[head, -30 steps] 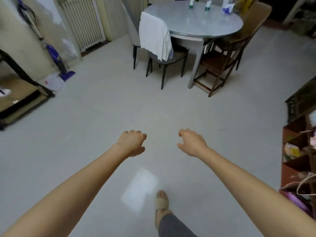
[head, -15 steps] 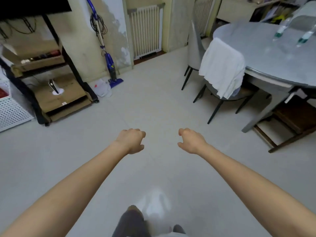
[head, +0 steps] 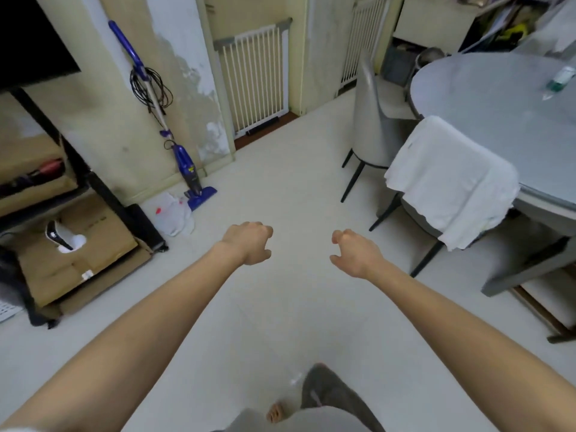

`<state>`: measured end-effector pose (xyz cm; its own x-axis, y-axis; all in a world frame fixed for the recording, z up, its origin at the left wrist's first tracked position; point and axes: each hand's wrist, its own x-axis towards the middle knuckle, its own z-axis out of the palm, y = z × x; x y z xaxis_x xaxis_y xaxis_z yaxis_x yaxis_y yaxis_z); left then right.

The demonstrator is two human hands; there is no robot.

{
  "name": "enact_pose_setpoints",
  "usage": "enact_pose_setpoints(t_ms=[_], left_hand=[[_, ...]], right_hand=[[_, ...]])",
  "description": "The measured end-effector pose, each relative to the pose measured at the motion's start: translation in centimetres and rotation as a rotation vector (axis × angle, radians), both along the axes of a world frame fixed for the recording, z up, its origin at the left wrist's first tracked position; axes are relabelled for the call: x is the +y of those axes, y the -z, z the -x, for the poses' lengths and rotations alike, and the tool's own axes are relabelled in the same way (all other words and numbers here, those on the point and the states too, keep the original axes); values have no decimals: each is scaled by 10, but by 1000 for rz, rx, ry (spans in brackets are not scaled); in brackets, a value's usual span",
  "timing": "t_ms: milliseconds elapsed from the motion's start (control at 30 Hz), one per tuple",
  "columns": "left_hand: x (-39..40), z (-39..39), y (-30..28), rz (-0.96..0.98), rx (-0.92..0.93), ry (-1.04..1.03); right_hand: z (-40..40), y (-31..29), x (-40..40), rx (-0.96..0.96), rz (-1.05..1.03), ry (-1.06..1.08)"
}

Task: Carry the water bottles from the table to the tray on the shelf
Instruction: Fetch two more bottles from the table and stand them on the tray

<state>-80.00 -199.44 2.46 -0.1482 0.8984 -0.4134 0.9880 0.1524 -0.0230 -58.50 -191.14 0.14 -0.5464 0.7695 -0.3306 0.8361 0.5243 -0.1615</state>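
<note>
Left hand [head: 247, 243] and right hand [head: 355, 252] held out over the floor, fingers loosely curled, both empty, one water bottle [head: 559, 82] lying near the round table's [head: 486, 98] far right edge, shelf [head: 71, 194] at left.

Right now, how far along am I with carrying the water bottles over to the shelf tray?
Nothing shows as finished: the tray is not in view. Both the left hand and right hand hold nothing, fingers loosely curled over the floor. At least one water bottle is on the round table at right. Left to do: fetch it and carry it to the shelf at left.
</note>
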Motion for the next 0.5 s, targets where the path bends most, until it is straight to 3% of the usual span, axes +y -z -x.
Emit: enact_pose_setpoints(t_ms=[267,500], left_hand=[[239,123,16,5,57,69],[435,225,2,26,9,29]], right_hand=[[119,28,233,17,48,45],[221,14,433,-26,101,9]])
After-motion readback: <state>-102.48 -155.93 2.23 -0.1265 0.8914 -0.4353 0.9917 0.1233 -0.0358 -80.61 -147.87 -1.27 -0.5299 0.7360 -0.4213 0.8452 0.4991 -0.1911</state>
